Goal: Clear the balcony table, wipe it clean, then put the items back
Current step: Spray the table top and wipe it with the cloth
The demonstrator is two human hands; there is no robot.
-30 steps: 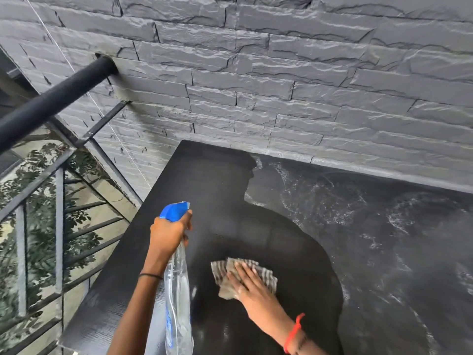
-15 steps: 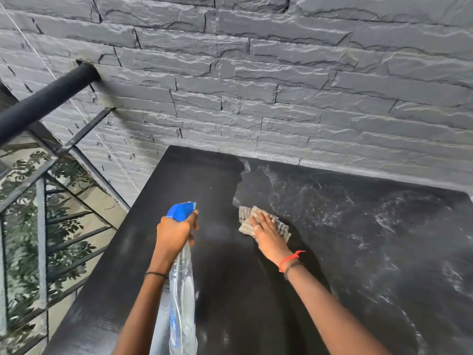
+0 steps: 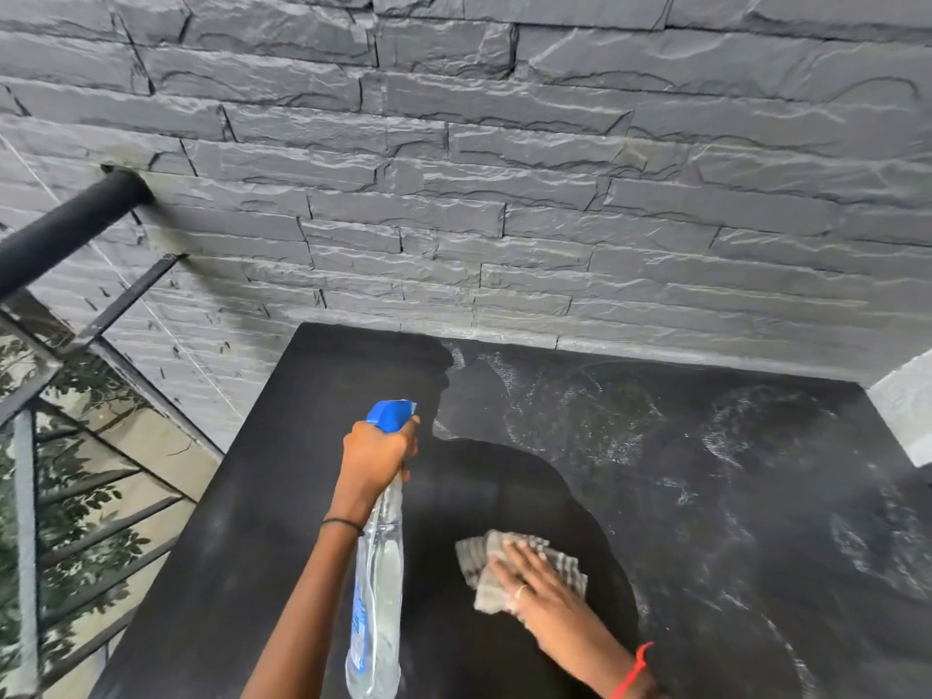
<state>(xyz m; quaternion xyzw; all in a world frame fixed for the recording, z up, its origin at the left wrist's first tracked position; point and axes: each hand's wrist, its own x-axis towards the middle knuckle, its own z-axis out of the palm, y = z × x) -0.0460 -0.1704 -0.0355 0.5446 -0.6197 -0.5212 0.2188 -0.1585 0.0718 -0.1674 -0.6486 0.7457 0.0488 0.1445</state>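
A black table (image 3: pixel 262 507) stands against a grey stone wall. Its left and middle parts look dark and wiped, while its right part carries pale dusty smears (image 3: pixel 731 446). My left hand (image 3: pixel 375 454) grips the neck of a clear spray bottle (image 3: pixel 378 587) with a blue trigger head, held above the table's left half. My right hand (image 3: pixel 534 592) presses flat, fingers straight, on a grey striped cloth (image 3: pixel 504 552) lying on the tabletop near the front middle.
The grey stone wall (image 3: pixel 504 194) rises directly behind the table. A black metal railing (image 3: pixel 65 229) runs along the left side, with leafy plants (image 3: pixel 75 522) below it. A pale wall corner (image 3: pixel 908 411) juts in at the right edge.
My right hand slid the cloth away toward the wall, then back toward the table's front middle. My left hand kept holding the spray bottle in about the same place.
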